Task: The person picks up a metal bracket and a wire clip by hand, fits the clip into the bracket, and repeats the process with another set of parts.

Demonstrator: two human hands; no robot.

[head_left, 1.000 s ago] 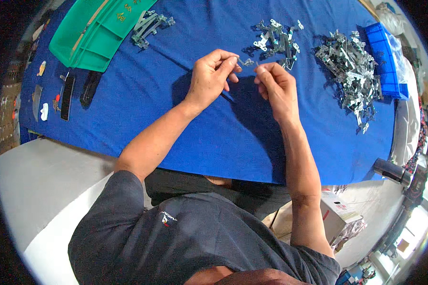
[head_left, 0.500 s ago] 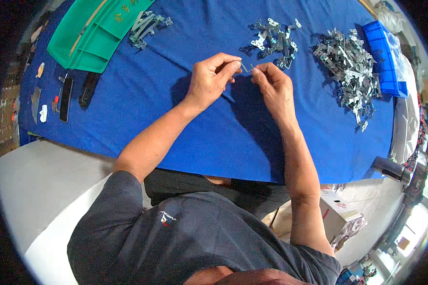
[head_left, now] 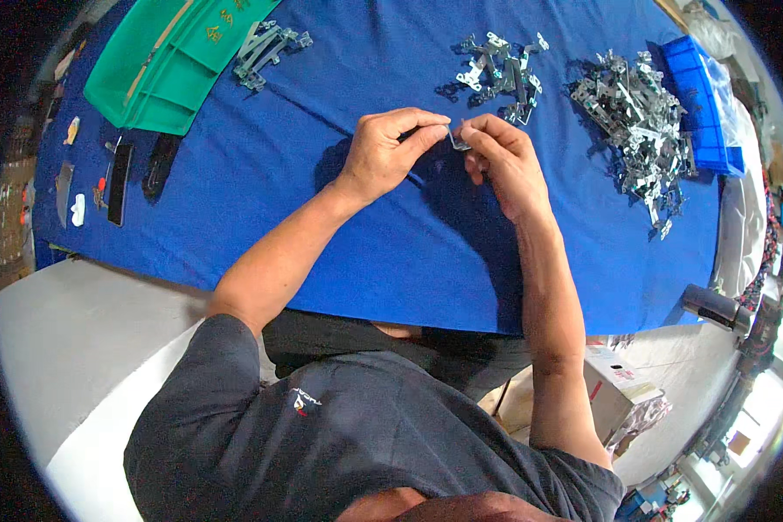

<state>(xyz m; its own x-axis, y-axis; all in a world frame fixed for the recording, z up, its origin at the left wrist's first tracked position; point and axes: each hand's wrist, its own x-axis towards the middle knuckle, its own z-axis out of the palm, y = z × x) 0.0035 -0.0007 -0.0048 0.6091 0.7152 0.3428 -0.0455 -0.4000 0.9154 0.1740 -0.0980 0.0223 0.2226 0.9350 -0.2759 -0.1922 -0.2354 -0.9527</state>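
Observation:
Between my two hands is a small bent metal bracket (head_left: 458,143), held above the blue cloth. My left hand (head_left: 393,150) pinches one end between thumb and forefinger. At the other end, my right hand (head_left: 503,157) grips it with closed fingertips that hide part of it. Just beyond my right hand lies a small group of similar metal brackets (head_left: 506,76). A large heap of metal brackets (head_left: 631,122) spreads over the cloth to the right. At the far left, several longer brackets (head_left: 265,52) lie next to a green tray.
The green plastic tray (head_left: 178,87) stands at the far left, a blue plastic bin (head_left: 700,104) behind the right heap. A black phone-like slab (head_left: 121,184) and a dark object (head_left: 160,165) lie on the left. The blue cloth (head_left: 365,261) covers the table up to its near edge.
My right hand has turned and its fingers have shifted on the bracket, which now sits at a different angle and shows more. My left hand has moved slightly nearer to me.

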